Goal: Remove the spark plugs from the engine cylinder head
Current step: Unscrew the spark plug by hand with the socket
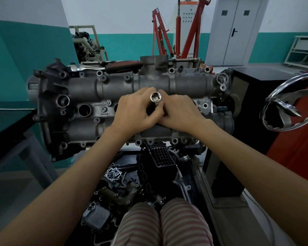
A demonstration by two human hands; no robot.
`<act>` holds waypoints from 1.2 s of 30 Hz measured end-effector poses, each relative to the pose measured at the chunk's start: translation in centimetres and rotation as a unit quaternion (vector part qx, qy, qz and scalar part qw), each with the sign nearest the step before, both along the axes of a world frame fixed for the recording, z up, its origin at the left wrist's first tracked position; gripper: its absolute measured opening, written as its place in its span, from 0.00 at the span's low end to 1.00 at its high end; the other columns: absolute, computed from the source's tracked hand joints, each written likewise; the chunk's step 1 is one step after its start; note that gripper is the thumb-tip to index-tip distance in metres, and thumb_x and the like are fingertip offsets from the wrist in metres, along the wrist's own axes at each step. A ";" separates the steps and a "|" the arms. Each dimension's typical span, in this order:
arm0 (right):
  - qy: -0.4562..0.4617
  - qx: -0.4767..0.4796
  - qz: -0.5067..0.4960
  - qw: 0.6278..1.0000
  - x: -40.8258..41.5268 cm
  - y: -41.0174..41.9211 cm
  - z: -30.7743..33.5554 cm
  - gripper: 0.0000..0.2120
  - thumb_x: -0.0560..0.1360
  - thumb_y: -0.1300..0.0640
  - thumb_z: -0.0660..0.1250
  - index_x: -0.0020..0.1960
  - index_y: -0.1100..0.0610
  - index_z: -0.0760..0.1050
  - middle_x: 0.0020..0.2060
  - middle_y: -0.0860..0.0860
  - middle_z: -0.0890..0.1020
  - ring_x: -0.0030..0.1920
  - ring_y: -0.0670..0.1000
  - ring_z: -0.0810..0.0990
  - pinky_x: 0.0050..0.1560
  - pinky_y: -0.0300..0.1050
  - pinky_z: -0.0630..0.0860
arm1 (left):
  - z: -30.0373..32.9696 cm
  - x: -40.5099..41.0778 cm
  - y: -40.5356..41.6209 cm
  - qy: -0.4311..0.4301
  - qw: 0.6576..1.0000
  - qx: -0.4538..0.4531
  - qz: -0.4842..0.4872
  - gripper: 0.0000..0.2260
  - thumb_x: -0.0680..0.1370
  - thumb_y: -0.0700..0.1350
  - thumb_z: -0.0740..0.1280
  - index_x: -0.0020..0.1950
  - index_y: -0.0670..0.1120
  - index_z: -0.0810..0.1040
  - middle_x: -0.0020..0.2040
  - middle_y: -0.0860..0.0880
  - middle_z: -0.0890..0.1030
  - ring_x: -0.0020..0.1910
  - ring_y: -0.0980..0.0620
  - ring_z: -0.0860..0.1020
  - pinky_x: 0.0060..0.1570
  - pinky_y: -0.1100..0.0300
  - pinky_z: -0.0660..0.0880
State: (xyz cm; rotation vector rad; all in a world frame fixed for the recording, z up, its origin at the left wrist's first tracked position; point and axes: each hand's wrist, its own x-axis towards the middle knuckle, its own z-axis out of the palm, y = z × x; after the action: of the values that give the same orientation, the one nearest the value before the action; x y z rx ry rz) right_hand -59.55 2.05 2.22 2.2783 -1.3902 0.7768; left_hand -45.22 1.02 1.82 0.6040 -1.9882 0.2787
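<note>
The grey engine cylinder head (89, 91) lies across the middle of the view on a stand. A chrome deep socket (156, 98) stands upright over its middle, open end toward me. My left hand (137, 110) wraps its fingers round the socket's shaft. My right hand (180, 110) lies against the left one, its fingers curled at the socket's base. An empty spark plug well (84, 110) shows at the left. The wells under my hands are hidden, and no spark plug is visible.
A ratchet with a red-black handle (121, 66) lies on the head's far edge. A chrome handwheel (290, 103) sticks out at the right by an orange stand. Loose engine parts (149, 173) lie below the head. A table edge (11, 110) is at the left.
</note>
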 end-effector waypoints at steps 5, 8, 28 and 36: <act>0.010 0.007 -0.019 1.000 -0.1 -0.1 0.0 0.18 0.72 0.42 0.60 0.36 0.57 0.71 0.32 0.54 0.80 0.36 0.57 0.79 0.33 0.43 0.62 | -0.1 0.0 -0.3 0.008 1.000 -0.014 0.020 0.14 0.76 0.50 0.61 0.32 0.49 0.63 0.27 0.54 0.65 0.25 0.53 0.65 0.26 0.60 0.62; -0.005 0.014 -0.015 1.000 -0.2 -0.1 -0.1 0.18 0.74 0.44 0.59 0.41 0.56 0.79 0.34 0.54 0.81 0.39 0.56 0.79 0.35 0.43 0.65 | -0.2 0.1 -0.5 0.014 1.000 -0.003 0.010 0.18 0.75 0.51 0.64 0.28 0.46 0.65 0.23 0.50 0.70 0.23 0.51 0.67 0.23 0.57 0.66; 0.016 -0.020 -0.006 1.000 -0.2 -0.4 -0.3 0.17 0.74 0.47 0.58 0.48 0.59 0.76 0.41 0.55 0.82 0.43 0.58 0.79 0.37 0.45 0.66 | -0.2 0.1 -0.5 0.015 1.000 0.009 -0.010 0.15 0.75 0.49 0.63 0.30 0.44 0.70 0.26 0.53 0.69 0.26 0.55 0.66 0.25 0.58 0.66; -0.002 -0.012 -0.007 1.000 0.0 -0.1 -0.1 0.22 0.71 0.40 0.57 0.51 0.56 0.76 0.34 0.52 0.81 0.37 0.55 0.79 0.32 0.43 0.63 | -0.1 0.1 -0.3 0.017 1.000 0.003 -0.009 0.14 0.75 0.49 0.62 0.31 0.47 0.67 0.27 0.56 0.65 0.24 0.53 0.65 0.29 0.63 0.61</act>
State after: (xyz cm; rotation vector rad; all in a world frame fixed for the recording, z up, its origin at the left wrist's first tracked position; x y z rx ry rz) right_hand -59.57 1.98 2.12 2.2471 -1.3889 0.7904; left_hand -45.15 0.75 1.68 0.5907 -1.9619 0.2499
